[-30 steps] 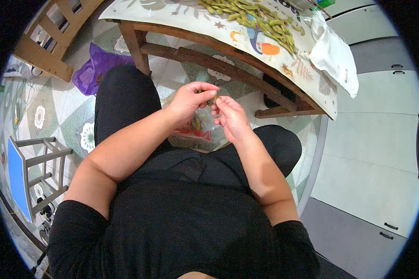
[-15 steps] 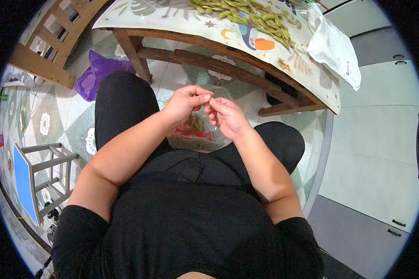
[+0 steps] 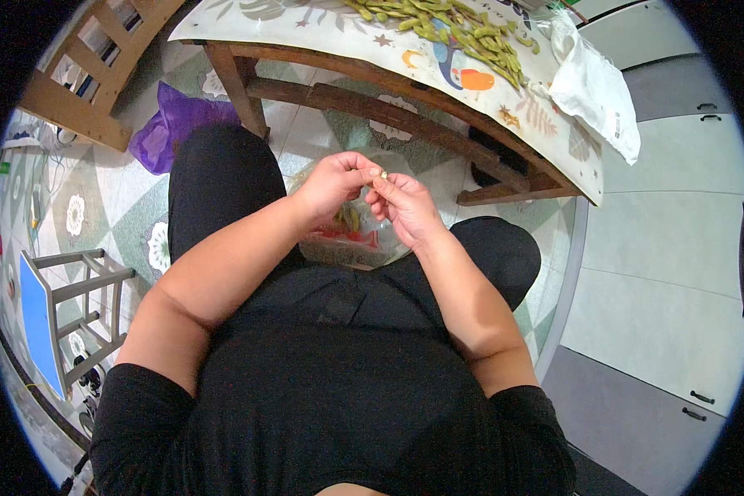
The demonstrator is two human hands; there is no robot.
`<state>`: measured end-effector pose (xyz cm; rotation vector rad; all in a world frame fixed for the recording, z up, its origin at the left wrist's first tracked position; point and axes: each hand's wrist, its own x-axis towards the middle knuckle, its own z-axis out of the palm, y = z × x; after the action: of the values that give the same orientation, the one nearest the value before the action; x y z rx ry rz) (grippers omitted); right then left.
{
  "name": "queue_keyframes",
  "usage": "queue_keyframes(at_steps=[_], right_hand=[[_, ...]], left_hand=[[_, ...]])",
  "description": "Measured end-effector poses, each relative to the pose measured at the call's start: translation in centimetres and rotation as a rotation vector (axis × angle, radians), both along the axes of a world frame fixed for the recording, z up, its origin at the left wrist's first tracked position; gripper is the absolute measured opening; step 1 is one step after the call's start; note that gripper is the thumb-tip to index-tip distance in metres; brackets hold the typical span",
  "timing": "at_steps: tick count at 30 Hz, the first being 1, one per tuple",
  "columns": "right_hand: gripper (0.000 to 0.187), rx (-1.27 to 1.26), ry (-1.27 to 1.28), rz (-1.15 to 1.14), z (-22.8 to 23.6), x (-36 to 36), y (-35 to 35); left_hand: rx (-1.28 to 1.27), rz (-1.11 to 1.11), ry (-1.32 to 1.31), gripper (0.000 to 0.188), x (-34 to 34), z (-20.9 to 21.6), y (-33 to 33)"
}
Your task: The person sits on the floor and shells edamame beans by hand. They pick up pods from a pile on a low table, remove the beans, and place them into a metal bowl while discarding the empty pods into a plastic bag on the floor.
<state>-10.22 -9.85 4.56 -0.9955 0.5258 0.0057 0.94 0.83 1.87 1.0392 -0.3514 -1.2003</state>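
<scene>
Between my knees, both hands meet at the fingertips, closed in a pinch. My left hand and my right hand share a hold on a small soybean pod; only a pale yellow-green bit of it shows, the rest being covered by fingers. Below them is a clear plastic bag with red on its side, holding several green pods. A heap of green soybean pods is spread over the table ahead of me.
A white plastic bag hangs over the table's right corner. On the floor, a purple bag lies beyond my left knee, and a tipped stool with a blue seat is farther left. Pale cabinets stand to the right.
A pale bit of the pod now shows between my fingertips, where it was barely visible before. My hands have hardly moved; the view has shifted slightly.
</scene>
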Motion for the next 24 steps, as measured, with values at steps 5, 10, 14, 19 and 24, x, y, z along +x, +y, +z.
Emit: queue_keyframes(at_steps=[5,10,14,19,24], right_hand=[[0.015,-0.272,0.023,0.029,0.7,0.4,-0.2],[0.011,-0.409,0.048,0.05,0.2,0.3,-0.8],[0.01,-0.446,0.055,0.027,-0.3,0.3,-0.7],[0.011,-0.484,0.053,0.021,-0.6,0.2,-0.4],[0.014,-0.479,0.152,0.08,-0.6,0.6,-0.7]], left_hand=[[-0.049,0.014,0.169,0.011,-0.4,0.2,0.2],[-0.051,-0.005,0.064,0.01,-0.2,0.2,-0.1],[0.022,0.002,-0.115,0.01,-0.5,0.4,-0.2],[0.056,0.025,-0.013,0.01,-0.6,-0.5,-0.2],[0.046,0.156,0.312,0.012,-0.7,-0.9,-0.5]])
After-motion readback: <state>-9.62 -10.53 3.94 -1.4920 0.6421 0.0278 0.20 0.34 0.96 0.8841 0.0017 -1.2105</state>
